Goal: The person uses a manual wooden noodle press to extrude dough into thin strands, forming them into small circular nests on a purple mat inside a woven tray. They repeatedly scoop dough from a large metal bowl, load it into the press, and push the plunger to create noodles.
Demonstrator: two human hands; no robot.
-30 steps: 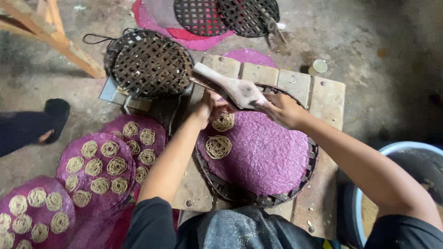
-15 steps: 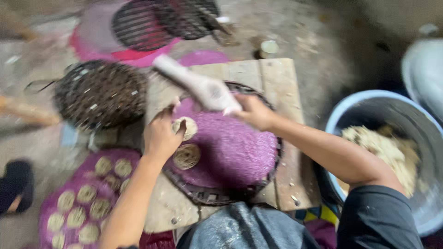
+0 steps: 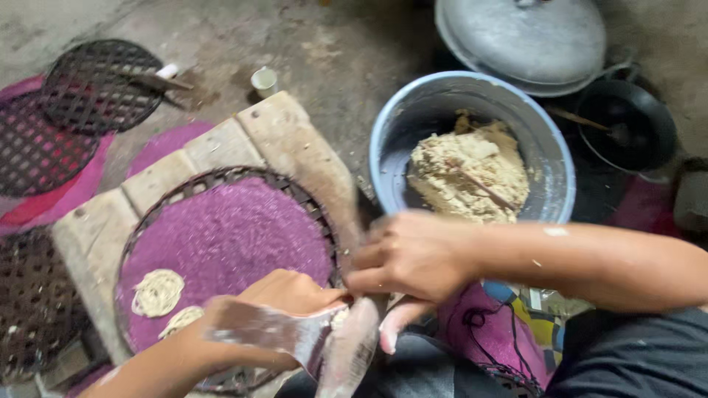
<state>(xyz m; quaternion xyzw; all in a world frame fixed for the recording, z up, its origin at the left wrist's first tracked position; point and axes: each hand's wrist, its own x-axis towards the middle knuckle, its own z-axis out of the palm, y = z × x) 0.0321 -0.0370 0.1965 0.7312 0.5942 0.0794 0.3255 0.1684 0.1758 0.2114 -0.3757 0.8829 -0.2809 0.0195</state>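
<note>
The left hand (image 3: pixel 284 298) is wrapped around the body of a flour-dusted wooden noodle press (image 3: pixel 310 343), which lies blurred at the near edge of the round woven tray (image 3: pixel 221 177). The right hand (image 3: pixel 413 254) is closed beside it, fingers pinched at the top end of the press, where a bit of pale dough shows; the blur hides exactly what those fingers grip. The tray carries a purple mesh cloth (image 3: pixel 228 243) and rests on a low wooden plank stand (image 3: pixel 295 147). Two small coiled noodle nests (image 3: pixel 157 292) lie on the cloth at its near left side, just apart from the left wrist. To the right of the stand, a blue-rimmed basin (image 3: pixel 472 96) holds a mound of beige dough (image 3: pixel 468 173) with a thin stick lying across it. Behind the basin rests a grey metal lid (image 3: pixel 531 37), and dark lattice trays (image 3: pixel 99 85) lie on the floor at far left.
</note>
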